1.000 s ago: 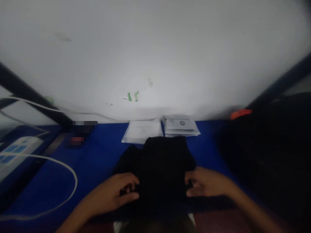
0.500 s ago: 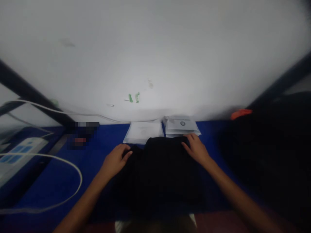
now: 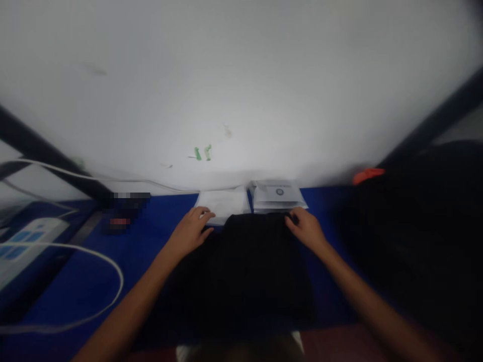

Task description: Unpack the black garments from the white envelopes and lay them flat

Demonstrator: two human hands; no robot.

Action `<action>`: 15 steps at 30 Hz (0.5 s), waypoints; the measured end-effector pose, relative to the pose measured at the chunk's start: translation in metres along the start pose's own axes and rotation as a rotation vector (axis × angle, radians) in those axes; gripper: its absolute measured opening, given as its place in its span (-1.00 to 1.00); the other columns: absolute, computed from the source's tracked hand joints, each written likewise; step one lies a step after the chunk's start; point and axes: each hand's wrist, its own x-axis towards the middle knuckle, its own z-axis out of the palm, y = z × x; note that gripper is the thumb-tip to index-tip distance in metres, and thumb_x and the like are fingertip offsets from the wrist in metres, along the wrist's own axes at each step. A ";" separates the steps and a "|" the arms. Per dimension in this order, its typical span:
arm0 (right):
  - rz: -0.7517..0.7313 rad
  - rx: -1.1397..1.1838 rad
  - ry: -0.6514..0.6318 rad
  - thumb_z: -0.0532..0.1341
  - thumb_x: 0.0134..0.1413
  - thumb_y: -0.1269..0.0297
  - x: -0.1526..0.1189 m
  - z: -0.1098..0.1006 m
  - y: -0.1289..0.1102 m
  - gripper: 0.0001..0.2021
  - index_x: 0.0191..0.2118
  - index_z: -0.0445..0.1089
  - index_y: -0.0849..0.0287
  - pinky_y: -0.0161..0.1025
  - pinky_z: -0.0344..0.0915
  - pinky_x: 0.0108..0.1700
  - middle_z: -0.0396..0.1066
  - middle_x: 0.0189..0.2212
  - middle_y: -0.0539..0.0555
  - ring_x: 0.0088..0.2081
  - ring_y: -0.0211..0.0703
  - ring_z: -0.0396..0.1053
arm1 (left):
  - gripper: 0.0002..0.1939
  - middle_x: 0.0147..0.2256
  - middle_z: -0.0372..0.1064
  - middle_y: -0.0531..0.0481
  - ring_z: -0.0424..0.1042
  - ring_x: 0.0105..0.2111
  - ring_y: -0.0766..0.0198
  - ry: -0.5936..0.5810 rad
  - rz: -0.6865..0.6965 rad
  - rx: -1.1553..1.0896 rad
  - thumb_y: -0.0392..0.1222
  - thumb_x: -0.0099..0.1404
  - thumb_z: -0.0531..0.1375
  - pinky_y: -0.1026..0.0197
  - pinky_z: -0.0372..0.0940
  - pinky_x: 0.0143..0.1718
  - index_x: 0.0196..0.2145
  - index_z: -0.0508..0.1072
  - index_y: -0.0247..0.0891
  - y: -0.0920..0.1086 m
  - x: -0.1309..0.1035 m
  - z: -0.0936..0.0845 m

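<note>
A black cloth (image 3: 256, 266) lies spread on the blue table surface (image 3: 151, 221) in front of me. At its upper left side, my left hand (image 3: 192, 229) has its fingers apart and reaches over the edge of a white packet, holding nothing. My right hand (image 3: 306, 229) pinches the cloth's upper right corner between thumb and fingers. Behind the cloth lie a flat white packet (image 3: 222, 201) on the left and a stack of white packets (image 3: 279, 193) with a round dark mark on the right.
A white cable (image 3: 121, 281) loops over the left side, near a white device with blue panels (image 3: 22, 244). A large black mass (image 3: 415, 241) fills the right, with an orange item (image 3: 368, 175) at its edge. A white wall (image 3: 241, 90) stands behind.
My left hand has moved up and slightly right, off the cloth's left edge toward the flat packet. My right hand stays at the upper right corner, its fingers curled in more. The view has shifted slightly.
</note>
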 end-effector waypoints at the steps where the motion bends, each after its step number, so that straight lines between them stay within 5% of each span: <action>1: 0.006 0.003 0.010 0.14 0.20 0.16 0.000 0.001 -0.001 -0.85 -0.28 0.33 0.12 -0.17 0.30 -0.37 0.39 -0.38 0.07 -0.38 -0.04 0.38 | -0.70 0.00 0.32 -0.20 0.34 -0.01 -0.02 -0.012 0.027 0.009 -0.23 0.33 0.18 -0.08 0.32 0.00 0.01 0.39 -0.22 -0.003 0.004 0.002; 7: -0.173 -0.119 0.144 0.11 0.20 0.32 0.021 0.003 -0.004 -0.58 0.17 0.24 0.23 0.08 0.27 0.11 0.25 0.13 0.35 0.12 0.18 0.25 | -0.82 -0.15 0.40 -0.14 0.41 -0.14 0.09 -0.083 0.063 -0.002 -0.27 0.37 0.13 0.04 0.35 -0.07 -0.09 0.43 -0.25 -0.012 0.027 0.015; 11: -0.205 -0.381 -0.058 0.13 0.02 0.51 0.043 0.004 -0.002 -0.33 0.31 0.11 0.26 0.11 0.16 0.19 0.03 0.33 0.37 0.24 0.26 0.11 | -0.67 0.09 0.33 -0.23 0.33 0.08 0.02 -0.092 0.082 0.002 -0.23 0.41 0.07 -0.03 0.27 0.09 0.09 0.36 -0.25 -0.011 0.042 0.023; 15: -0.221 -0.457 -0.198 0.13 0.02 0.51 0.055 0.008 0.000 -0.31 0.33 0.10 0.29 0.07 0.12 0.22 0.07 0.33 0.34 0.28 0.21 0.10 | -0.34 0.38 -0.04 -0.15 0.04 0.33 -0.04 -0.186 0.147 0.012 -0.27 0.29 0.12 -0.12 0.06 0.26 0.32 0.12 -0.11 -0.008 0.060 0.027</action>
